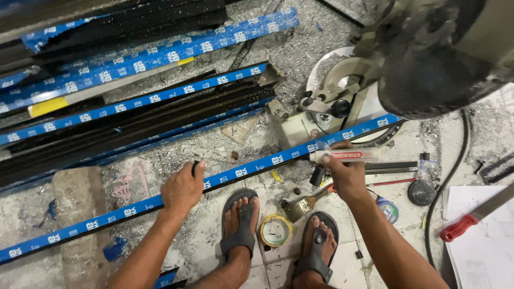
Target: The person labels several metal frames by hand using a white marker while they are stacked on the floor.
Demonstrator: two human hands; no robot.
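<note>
Head view, looking straight down: nearest the camera, two feet in dark sandals [242, 227] stand on the tiled floor [369, 267], with a roll of yellow tape [276, 230] lying between them. Just beyond the right foot lies a paintbrush [303, 204], and beside it a small blue-labelled tin [387, 208]. Off to the right, a red-handled tool [467, 221] rests across a sheet of paper [479, 251].

Up a step, and here are the hands. The left hand [183, 188] presses down on a long dark profile wrapped in blue film [235, 172], fingers clenched over its far edge, pinning it. That profile runs slantwise across the floor, from lower left up to the right. The right hand [347, 174] grips a thick white marker [345, 156], fingers wrapped round its barrel, its tip sitting right at the profile's blue film.

Beyond the marker, the profile passes in against the base of a mitre saw [342, 91], whose dark motor housing fills the upper right. A black cable [452, 166] curls down the right side. Furthest away, on the left, more blue-filmed profiles [134, 101] lie stacked amid metal shavings.
</note>
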